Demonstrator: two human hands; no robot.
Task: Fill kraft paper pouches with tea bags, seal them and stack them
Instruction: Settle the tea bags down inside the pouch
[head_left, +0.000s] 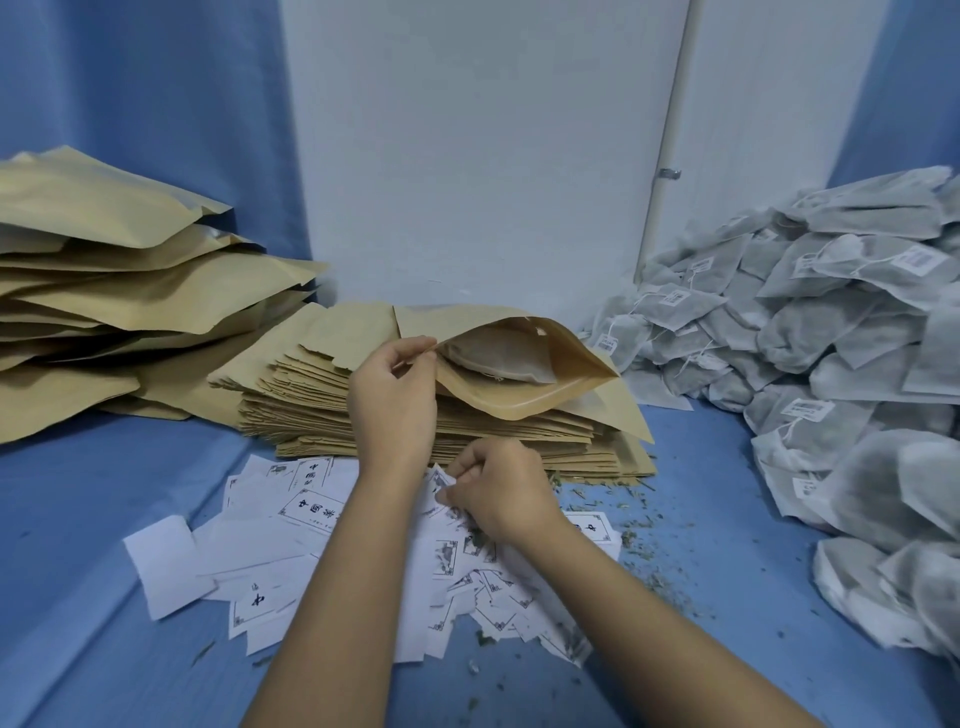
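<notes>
Mouth of the kraft pouch (519, 404) gapes just above the right hand (498, 488), which pinches a printed slip (440, 480); left hand (392, 395) pinches the pouch's upper lip.

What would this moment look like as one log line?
left hand: holds pouch open | right hand: pinches paper slip | pouch: tea bag inside, unsealed

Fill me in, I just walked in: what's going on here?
A person is packing tea. The left hand pinches open a pouch with a tea bag inside, atop a stack of flat pouches. The right hand pinches a slip from the pile of slips. Filled pouches are stacked at the left; loose tea bags are heaped at the right.
</notes>
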